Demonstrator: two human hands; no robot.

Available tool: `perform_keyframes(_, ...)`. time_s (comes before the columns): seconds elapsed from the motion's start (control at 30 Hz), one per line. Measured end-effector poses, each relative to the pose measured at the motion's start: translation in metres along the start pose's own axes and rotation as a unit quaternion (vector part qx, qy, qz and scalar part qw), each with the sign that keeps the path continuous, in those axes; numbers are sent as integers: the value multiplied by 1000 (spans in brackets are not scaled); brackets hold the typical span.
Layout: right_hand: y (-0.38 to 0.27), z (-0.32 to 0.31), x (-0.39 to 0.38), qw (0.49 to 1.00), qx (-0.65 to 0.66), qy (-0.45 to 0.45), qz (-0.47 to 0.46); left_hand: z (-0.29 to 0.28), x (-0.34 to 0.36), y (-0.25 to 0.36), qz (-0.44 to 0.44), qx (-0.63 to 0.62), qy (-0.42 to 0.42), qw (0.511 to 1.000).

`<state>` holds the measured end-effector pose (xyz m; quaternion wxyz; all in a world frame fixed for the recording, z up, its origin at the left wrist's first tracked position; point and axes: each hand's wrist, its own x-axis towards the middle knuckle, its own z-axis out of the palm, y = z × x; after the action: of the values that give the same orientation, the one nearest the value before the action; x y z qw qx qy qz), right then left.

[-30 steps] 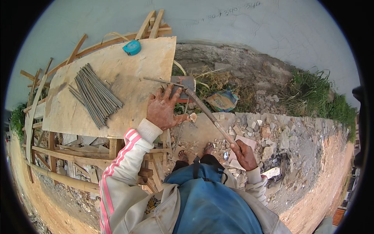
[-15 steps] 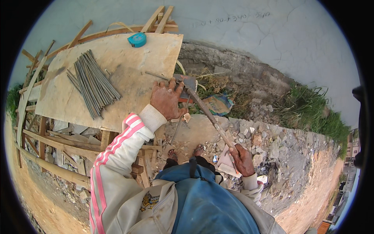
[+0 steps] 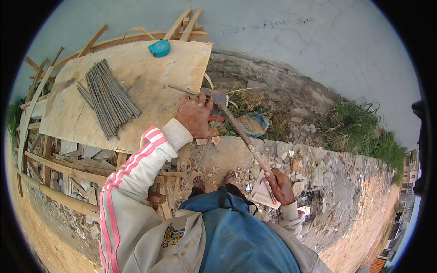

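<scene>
My right hand (image 3: 281, 185) is wrapped round the lower end of a long, rusty metal bar (image 3: 243, 136). The bar slants up and left to a dark metal plate (image 3: 219, 96) at the right edge of a plywood board (image 3: 150, 68). My left hand (image 3: 195, 117) lies beside the plate, its fingertips pressed over a thin steel rod (image 3: 180, 88) and its thumb stretched apart. The rod's left end shows on the board; the part under my fingers is hidden. A bundle of steel rods (image 3: 108, 98) lies on the board to the left.
A teal tape measure (image 3: 159, 48) sits at the board's far edge. Wooden framing (image 3: 68, 166) supports the board. Rubble (image 3: 318, 182) covers the ground on the right, below a grey wall (image 3: 291, 41) and grass (image 3: 364, 125). A crumpled sack (image 3: 252, 123) lies beyond the bar.
The whole view has shifted slightly. Both hands and the metal bar keep nearly the same places, with the same holds.
</scene>
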<state>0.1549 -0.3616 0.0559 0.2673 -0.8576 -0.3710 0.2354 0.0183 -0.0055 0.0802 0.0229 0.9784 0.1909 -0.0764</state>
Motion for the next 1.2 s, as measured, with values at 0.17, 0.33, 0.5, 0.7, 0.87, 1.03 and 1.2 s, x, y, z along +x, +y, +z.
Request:
perform_keyframes(0.17, -10, -3, -3, 1000, -6, -8, -3, 20, -7, 1, 3, 26, 124, 992)
perform_keyframes(0.33, -11, -7, 1, 999, -33, -23, -1, 30, -8, 2, -3, 25, 150, 988)
perform_keyframes(0.5, -11, -10, 2, 996, -34, -55, 59, 32, -5, 0, 1, 13, 152, 988)
perform_keyframes(0.7, -22, 11, -14, 999, -46, 22, 7, 33, -6, -2, -3, 6, 144, 989)
perform_keyframes(0.87, -29, 14, -19, 998, -44, 37, 6, 24, -7, -1, 2, 7, 108, 994)
perform_keyframes(1.03, -37, 21, -28, 997, -49, 45, 34, 19, -7, -3, 18, 26, 74, 997)
perform_keyframes(1.2, -37, 31, -30, 998, -44, 36, 41, 20, -5, -4, 19, 55, 76, 995)
